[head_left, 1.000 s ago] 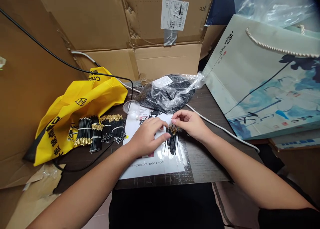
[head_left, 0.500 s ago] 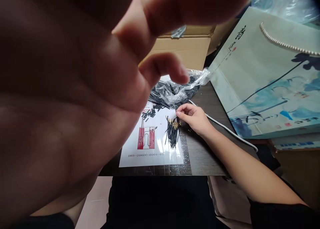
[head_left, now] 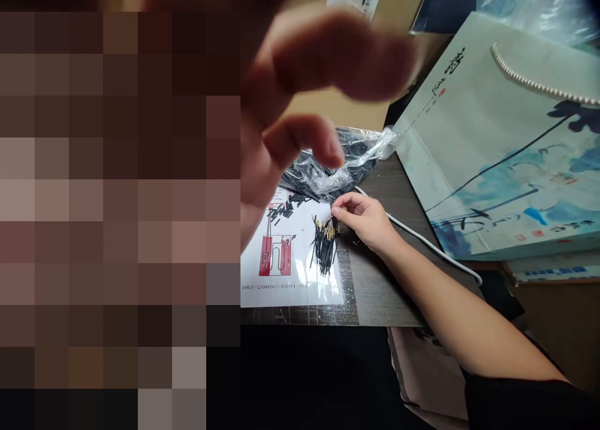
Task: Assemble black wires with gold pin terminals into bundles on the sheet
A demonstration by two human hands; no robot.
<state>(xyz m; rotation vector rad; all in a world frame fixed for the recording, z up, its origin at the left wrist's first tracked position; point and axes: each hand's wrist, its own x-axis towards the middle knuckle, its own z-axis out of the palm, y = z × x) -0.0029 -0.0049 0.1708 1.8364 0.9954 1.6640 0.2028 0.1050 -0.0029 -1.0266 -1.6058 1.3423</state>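
Observation:
My left hand [head_left: 285,105] is raised close to the camera, blurred, with its palm side partly covered by large pixel blocks. Its visible fingers are bent and apart, and nothing shows between them. Low over the table, my right hand [head_left: 368,220] has thumb and forefinger pinched together; what they hold is too small to make out. Just left of those fingertips lies a bunch of short black wires [head_left: 324,255] with gold-coloured metal ends. Short black pieces [head_left: 282,210] are scattered further up the printed white sheet [head_left: 290,297], which bears a red drawing.
Behind the sheet lies a clear plastic bag [head_left: 328,177] full of black pieces. A white cable [head_left: 431,249] curves across the dark table [head_left: 389,305]. On the right leans a large pale paper bag [head_left: 506,167] with a rope handle. Cardboard [head_left: 360,114] stands at the back.
My left hand has shifted slightly in front of the camera, uncovering more of the boxes at the back. My right hand remains almost where it was, still pinched.

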